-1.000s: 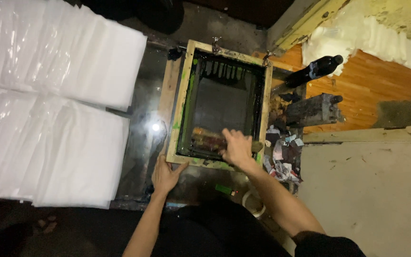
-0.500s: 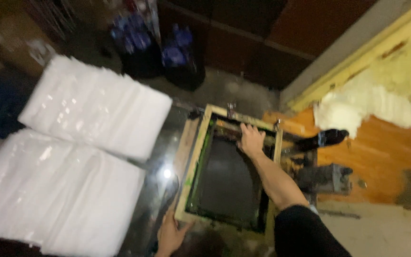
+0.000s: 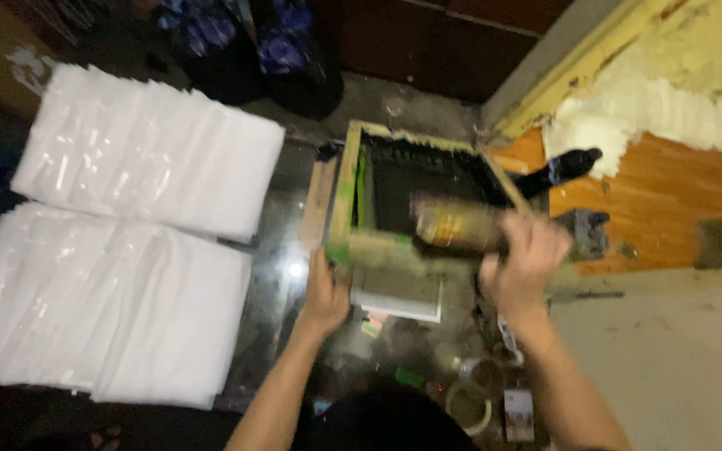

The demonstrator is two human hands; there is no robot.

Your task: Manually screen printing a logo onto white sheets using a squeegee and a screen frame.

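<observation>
The wooden screen-printing frame (image 3: 424, 194) now stands tilted up at its near edge, where a second ago it lay flat on the dark glossy surface (image 3: 282, 250) with both hands pressing at its near side. The left hand (image 3: 326, 294) is clamped on the frame's near left corner, thumb over the green-stained wood, holding that edge raised. The right hand (image 3: 521, 264) has come back from the far end of the frame, where it reached half a second ago, and is now closed around a squeegee (image 3: 461, 227), a brownish ink-stained bar held level across the near part of the frame; the motion blur makes it hard to say whether the blade is touching the mesh or is just above it. Under the lifted edge a white sheet (image 3: 399, 294) shows, lying on the surface between the two hands, so the pull across the screen looks finished and the printed piece is exposed. To the left lie two broad stacks of white sheets (image 3: 119, 250), one beyond the other. To the right a dark bottle (image 3: 568, 164) lies on an orange wooden board (image 3: 678, 200), and a roll of tape (image 3: 468, 404) sits near the person's body.
</observation>
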